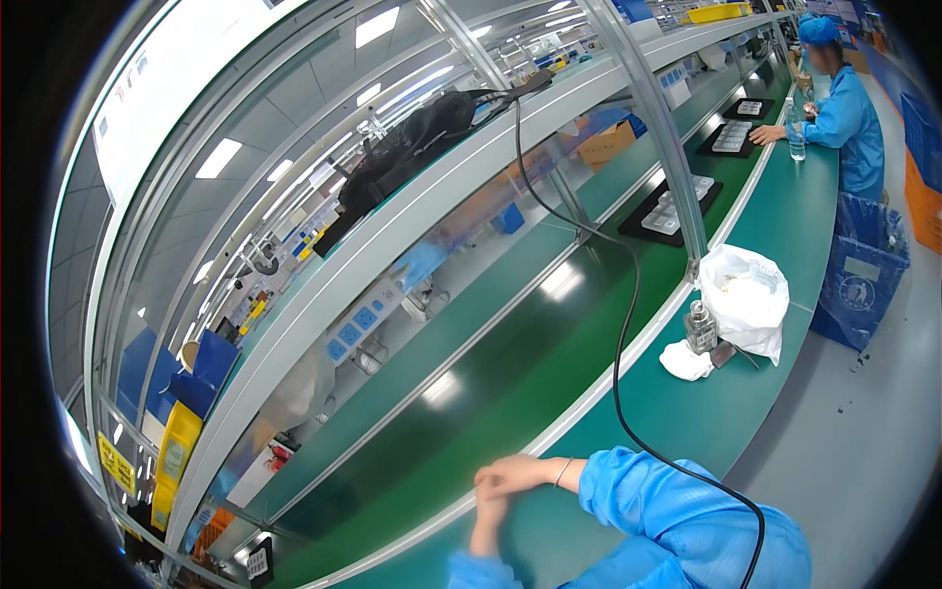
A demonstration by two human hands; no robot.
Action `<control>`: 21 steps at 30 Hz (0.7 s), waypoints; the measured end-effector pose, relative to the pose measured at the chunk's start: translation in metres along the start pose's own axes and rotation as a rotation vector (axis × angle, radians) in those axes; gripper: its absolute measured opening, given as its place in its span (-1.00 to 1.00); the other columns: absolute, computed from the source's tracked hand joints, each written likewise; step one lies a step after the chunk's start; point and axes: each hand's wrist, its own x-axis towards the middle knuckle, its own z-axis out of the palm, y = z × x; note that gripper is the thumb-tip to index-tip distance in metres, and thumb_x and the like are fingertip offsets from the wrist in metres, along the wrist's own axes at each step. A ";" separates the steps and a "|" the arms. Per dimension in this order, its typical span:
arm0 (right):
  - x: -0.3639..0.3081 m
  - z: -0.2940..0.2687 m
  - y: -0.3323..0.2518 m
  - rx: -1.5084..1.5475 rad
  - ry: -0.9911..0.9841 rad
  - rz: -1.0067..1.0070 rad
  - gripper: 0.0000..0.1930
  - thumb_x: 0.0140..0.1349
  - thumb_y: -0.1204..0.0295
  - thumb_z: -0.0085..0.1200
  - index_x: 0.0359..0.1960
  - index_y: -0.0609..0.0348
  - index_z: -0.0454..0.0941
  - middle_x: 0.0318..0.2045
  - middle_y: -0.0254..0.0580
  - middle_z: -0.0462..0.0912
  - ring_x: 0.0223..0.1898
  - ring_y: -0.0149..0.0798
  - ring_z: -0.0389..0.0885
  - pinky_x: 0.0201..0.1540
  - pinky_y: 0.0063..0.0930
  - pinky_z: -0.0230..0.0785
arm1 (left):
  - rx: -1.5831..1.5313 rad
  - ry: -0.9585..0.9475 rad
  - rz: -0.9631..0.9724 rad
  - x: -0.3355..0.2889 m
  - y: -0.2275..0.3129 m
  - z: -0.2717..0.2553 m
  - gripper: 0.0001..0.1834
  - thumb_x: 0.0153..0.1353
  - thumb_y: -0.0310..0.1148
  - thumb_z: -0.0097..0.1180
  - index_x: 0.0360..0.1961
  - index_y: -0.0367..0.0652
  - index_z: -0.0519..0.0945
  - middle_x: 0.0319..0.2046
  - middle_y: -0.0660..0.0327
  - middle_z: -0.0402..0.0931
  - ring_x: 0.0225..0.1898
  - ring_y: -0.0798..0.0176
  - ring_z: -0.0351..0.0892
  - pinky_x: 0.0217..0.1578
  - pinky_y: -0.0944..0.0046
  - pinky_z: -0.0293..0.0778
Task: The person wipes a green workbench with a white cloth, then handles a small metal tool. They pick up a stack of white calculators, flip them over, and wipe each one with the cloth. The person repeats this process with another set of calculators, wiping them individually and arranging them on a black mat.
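A dark green conveyor belt (510, 363) ran along a factory workbench (785, 255), where black trays (670, 211) of pale parts sat. A white plastic bag (748, 294), a small glass bottle (700, 327) and a white cloth (684, 361) lay nearby, while a blue-suited co-worker (846, 118) stood further down.
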 end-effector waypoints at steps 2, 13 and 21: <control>-0.001 0.001 0.000 -0.003 0.011 -0.019 -0.36 0.26 -0.22 0.09 0.18 -0.04 0.54 -0.07 0.02 0.72 -0.01 0.08 0.69 0.02 -0.12 0.51 | 0.007 0.003 0.023 0.001 0.001 0.001 -0.66 0.32 -0.40 0.04 0.06 -0.32 0.59 -0.04 -0.05 0.64 0.03 0.06 0.63 0.04 0.10 0.53; 0.003 -0.003 0.002 0.066 -0.067 0.048 -0.35 0.27 -0.21 0.11 0.24 -0.07 0.52 0.03 0.02 0.68 0.06 0.05 0.64 0.08 -0.13 0.45 | -0.042 0.028 0.009 -0.003 0.011 0.000 -0.66 0.33 -0.35 0.09 0.06 -0.30 0.58 -0.09 0.00 0.65 -0.05 0.09 0.64 -0.03 0.14 0.54; 0.020 -0.043 0.059 0.529 0.324 0.396 -0.60 0.40 0.15 0.17 0.13 0.13 0.57 -0.13 -0.27 0.71 -0.24 -0.36 0.69 -0.25 -0.44 0.58 | 0.302 0.099 0.158 -0.012 0.024 -0.004 -0.72 0.33 -0.50 0.08 0.04 -0.19 0.65 -0.06 0.12 0.64 -0.08 0.14 0.59 -0.07 0.24 0.51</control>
